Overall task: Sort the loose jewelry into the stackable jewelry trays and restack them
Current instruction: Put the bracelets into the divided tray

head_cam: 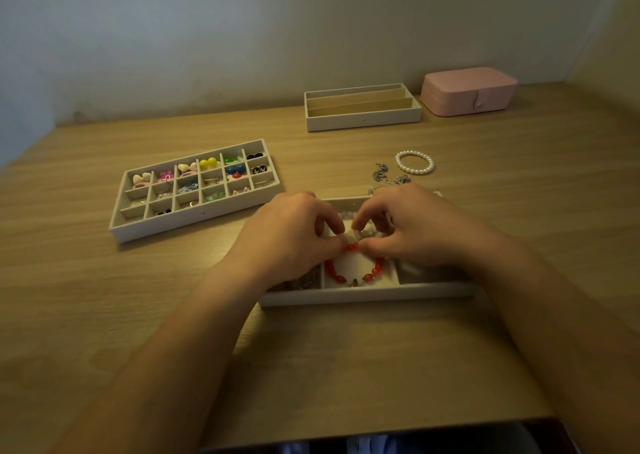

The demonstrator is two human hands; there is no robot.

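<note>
**Settling the red bracelet into the near tray**

I am laying the red bracelet (353,275) into the middle compartment of the near tray (363,296). My left hand (294,235) and right hand (412,228) are each keeping a pinching grip on its far beads.

Next, I judge, I am releasing and reaching far right for the pearl bracelet (415,162) and silver chains (384,176), which are lying loose on the counter (346,367).

The left tray (166,226) is holding small colourful pieces. The far tray (363,122) is showing bare slots.

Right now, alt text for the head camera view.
Left hand and right hand pinch a red bead bracelet in the middle compartment of a white tray. A grid tray of jewelry sits left; behind lie a pearl bracelet, silver chains, a three-slot tray and a pink jewelry box.
</note>
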